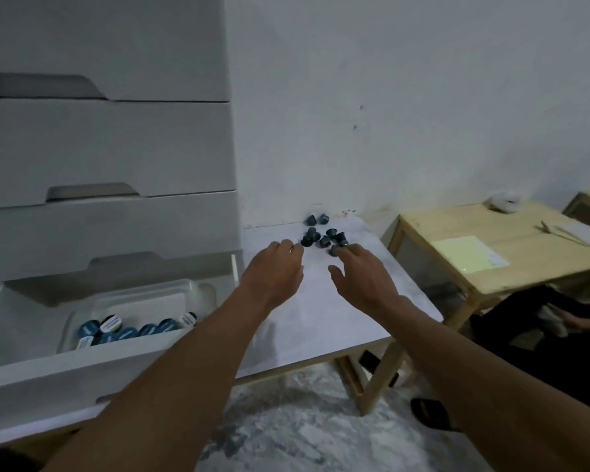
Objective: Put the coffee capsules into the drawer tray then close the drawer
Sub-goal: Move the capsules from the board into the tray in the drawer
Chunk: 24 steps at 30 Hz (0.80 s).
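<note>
Several dark blue coffee capsules (pixel 322 233) lie in a loose cluster at the far end of the white table (pixel 321 318), near the wall. My left hand (pixel 273 267) reaches over the table, its fingertips just left of the cluster, fingers relaxed and holding nothing. My right hand (pixel 360 272) is spread open, its fingertips touching the nearest capsule (pixel 334 250). To the left, the bottom drawer (pixel 31 373) of the white cabinet stands pulled out. Inside it a white tray (pixel 198 291) holds several blue capsules (pixel 130 330).
The white drawer cabinet (pixel 106 148) rises at the left with its upper drawers closed. A wooden side table (pixel 484 240) with papers stands to the right. A seated person in dark clothes (pixel 552 332) and a black sandal (pixel 430 412) are at lower right.
</note>
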Motion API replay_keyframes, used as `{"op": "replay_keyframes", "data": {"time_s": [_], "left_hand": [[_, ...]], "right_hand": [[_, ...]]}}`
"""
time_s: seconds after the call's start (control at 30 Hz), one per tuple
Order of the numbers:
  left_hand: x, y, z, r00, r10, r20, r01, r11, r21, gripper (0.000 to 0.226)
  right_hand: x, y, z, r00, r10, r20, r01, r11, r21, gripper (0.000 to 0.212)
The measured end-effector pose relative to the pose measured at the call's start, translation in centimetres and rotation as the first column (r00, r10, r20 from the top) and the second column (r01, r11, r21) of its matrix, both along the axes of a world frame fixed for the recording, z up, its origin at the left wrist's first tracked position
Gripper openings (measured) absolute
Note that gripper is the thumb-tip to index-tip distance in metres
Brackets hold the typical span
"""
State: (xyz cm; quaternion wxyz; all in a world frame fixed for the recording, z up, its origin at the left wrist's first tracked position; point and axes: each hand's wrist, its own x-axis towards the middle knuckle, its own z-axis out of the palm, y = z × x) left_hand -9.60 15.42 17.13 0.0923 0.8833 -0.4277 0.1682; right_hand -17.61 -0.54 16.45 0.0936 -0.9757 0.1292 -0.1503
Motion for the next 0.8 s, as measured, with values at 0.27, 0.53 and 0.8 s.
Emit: {"op": "replay_keyframes", "data": {"time_s": [0.27,0.53,0.8], "left_hand": [[2.5,-8.1,-0.5,0.999,-0.041,-0.026,0.042,0.999,0.012,0.025],[10.6,-15.5,-2.4,0.996,-0.044,-0.079,0.046,0.999,0.025,0.02],[16.6,-20.1,-5.8,0.976,0.01,-0.217,0.001,0.999,0.052,0.015]], "right_hand": [[1.4,-7.2,-1.2,0.999,-0.054,0.004,0.054,0.997,0.052,0.041],[8.6,-14.2,-2.5,0.997,-0.064,-0.053,0.067,0.996,0.053,0.036],[15.2,-18.5,-5.0,0.989,-0.025,-0.143,0.039,0.994,0.101,0.034]]}}
